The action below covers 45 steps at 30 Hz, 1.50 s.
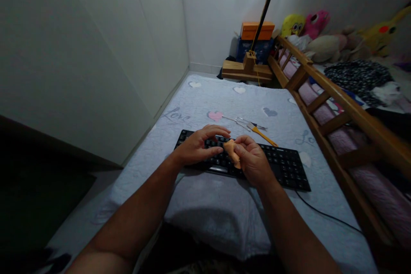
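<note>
A black keyboard (pixel 289 170) lies at a slant on the pale blue cloth. Above its middle, my right hand (pixel 253 158) pinches a crumpled orange cloth (pixel 231 152) between thumb and fingers. My left hand (pixel 205 144) is over the left part of the keys, just left of the cloth, its thumb and fingers apart and nothing between them. Behind the keyboard lie a brush with a yellow handle (pixel 263 136) and several thin metal tools (pixel 243 122).
The heart-patterned cloth (pixel 208 94) covers the surface. A cable (pixel 327 214) runs from the keyboard to the right. A wooden bed rail (pixel 340 98) borders the right side, with plush toys beyond. A wooden stand (pixel 247 68) is at the far end, before an orange box (pixel 257 31).
</note>
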Each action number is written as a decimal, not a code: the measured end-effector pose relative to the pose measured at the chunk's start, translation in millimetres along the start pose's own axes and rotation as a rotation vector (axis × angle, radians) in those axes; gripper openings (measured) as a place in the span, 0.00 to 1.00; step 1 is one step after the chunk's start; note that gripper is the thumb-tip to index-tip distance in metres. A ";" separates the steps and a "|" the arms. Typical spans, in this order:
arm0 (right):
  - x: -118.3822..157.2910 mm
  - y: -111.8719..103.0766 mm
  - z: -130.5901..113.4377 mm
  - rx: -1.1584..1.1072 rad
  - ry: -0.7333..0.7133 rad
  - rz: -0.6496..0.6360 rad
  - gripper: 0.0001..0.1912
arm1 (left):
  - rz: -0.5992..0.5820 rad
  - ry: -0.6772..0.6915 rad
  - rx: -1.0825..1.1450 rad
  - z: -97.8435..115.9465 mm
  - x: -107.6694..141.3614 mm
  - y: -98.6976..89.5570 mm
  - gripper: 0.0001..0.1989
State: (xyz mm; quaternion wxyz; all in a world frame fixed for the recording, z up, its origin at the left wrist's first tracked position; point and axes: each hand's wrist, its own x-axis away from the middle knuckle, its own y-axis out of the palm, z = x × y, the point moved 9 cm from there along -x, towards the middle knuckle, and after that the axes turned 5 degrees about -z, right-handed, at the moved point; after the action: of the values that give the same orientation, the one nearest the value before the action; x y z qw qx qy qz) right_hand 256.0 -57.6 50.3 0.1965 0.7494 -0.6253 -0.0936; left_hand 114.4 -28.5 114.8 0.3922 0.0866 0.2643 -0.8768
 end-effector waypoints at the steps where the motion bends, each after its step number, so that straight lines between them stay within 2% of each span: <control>1: 0.0 2.4 -0.4 -0.017 0.011 -0.011 0.23 | -0.014 0.007 0.029 0.3 -0.6 2.9 0.18; 7: -0.2 10.8 4.1 -0.075 0.067 -0.065 0.25 | -0.052 0.031 0.108 1.1 -3.8 12.1 0.14; 12: -0.2 11.2 11.1 0.003 0.094 -0.087 0.25 | -0.013 -0.034 0.125 -1.0 -4.6 11.2 0.07; 19: 2.4 16.0 3.1 0.027 0.033 -0.134 0.25 | 0.078 -0.111 0.161 -11.0 -1.8 5.6 0.09; 23: 0.3 13.4 5.5 0.031 0.040 -0.110 0.21 | 0.107 -0.135 0.164 -13.3 -1.8 3.9 0.10; 27: -1.8 9.1 10.8 -0.029 0.072 -0.065 0.21 | 0.051 -0.143 0.242 -15.9 -3.1 10.3 0.12; 30: -1.7 7.6 13.9 -0.056 0.101 -0.066 0.21 | -0.004 -0.134 0.285 -15.7 -4.6 15.2 0.18; 34: 0.7 14.9 14.8 -0.065 0.130 -0.155 0.23 | -0.071 -0.087 0.303 -9.3 -6.7 19.0 0.16; 38: 4.0 24.8 16.0 -0.123 0.163 -0.227 0.24 | -0.110 -0.100 0.369 -9.1 -5.9 22.1 0.15; 42: 5.3 30.3 20.2 -0.140 0.208 -0.266 0.24 | -0.031 -0.136 0.452 -14.5 -3.5 18.6 0.11; 45: 3.3 27.8 16.9 -0.118 0.166 -0.257 0.24 | 0.083 -0.147 0.573 -18.5 -0.9 12.8 0.14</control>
State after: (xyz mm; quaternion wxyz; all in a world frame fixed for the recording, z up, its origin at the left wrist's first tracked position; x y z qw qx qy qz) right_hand 225.1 -67.7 46.9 0.2777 0.8155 -0.4994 -0.0921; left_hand 123.4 -25.2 94.4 0.4055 0.1407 -0.0271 -0.9028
